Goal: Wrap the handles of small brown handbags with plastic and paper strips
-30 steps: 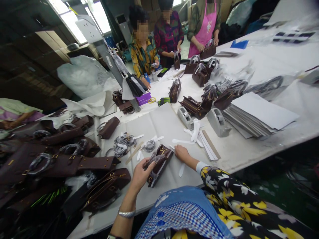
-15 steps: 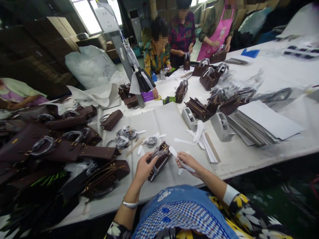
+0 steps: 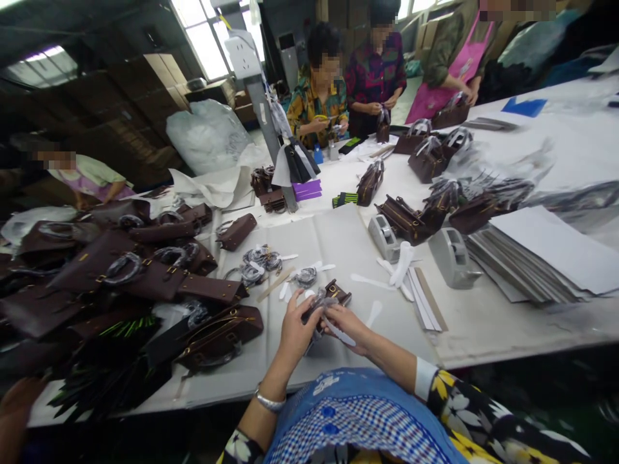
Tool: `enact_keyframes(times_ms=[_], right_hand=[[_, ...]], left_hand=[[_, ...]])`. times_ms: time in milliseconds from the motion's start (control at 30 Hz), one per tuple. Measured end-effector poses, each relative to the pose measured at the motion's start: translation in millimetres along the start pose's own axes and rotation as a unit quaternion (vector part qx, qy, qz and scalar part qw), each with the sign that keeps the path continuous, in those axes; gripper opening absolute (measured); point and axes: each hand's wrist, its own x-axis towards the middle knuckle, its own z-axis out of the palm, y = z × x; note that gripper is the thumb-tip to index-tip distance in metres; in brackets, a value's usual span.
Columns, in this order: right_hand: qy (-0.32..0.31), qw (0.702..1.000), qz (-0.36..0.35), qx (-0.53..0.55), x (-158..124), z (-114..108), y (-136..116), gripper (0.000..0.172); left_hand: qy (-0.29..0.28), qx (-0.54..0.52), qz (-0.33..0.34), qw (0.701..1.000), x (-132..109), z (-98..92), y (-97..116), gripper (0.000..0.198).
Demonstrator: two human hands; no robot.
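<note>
A small dark brown handbag (image 3: 340,292) stands on the table right in front of me, its handle wrapped in clear plastic. My left hand (image 3: 298,325) is closed round the wrapped handle from the left side. My right hand (image 3: 349,327) meets it from the right and pinches a white paper strip (image 3: 340,333) against the handle. The fingers of both hands nearly touch and hide part of the bag. Beyond the bag lies a coil of wrapped strap (image 3: 306,277) with white strips, and a loose white strip (image 3: 374,314) lies to the right.
Brown handbags (image 3: 120,261) are heaped at the left. Two grey tape dispensers (image 3: 452,258) and a stack of grey-white sheets (image 3: 556,248) are at the right. A post (image 3: 265,116) rises behind; several people work across the table.
My right hand has moved left with the white strip, up to the handle beside my left hand. The camera view has shifted, so the table's contents appear further right.
</note>
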Motion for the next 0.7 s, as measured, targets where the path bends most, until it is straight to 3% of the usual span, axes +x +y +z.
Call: enact_keyframes(times_ms=[167, 333, 500, 600, 700], right_hand=[[-0.018, 1.0, 0.009, -0.02, 1, -3, -1, 0.011], [-0.019, 0.999, 0.03, 0.025, -17, -4, -13, 0.005], [-0.072, 0.997, 0.021, 0.02, -52, -11, -29, 0.022], [-0.055, 0.998, 0.013, -0.012, -65, -15, -31, 0.033], [-0.042, 0.998, -0.049, -0.011, -64, -16, -28, 0.045]], left_hand=[[0.019, -0.161, -0.113, 0.98, 2, 1.2, 0, 0.058], [0.006, -0.136, -0.095, 0.986, 6, -1.2, 9, 0.029], [0.007, -0.152, -0.098, 0.984, 4, -0.8, 13, 0.03], [0.004, -0.168, -0.105, 0.98, 3, 0.5, 11, 0.031], [0.0, -0.179, -0.103, 0.978, 2, 0.5, 9, 0.031]])
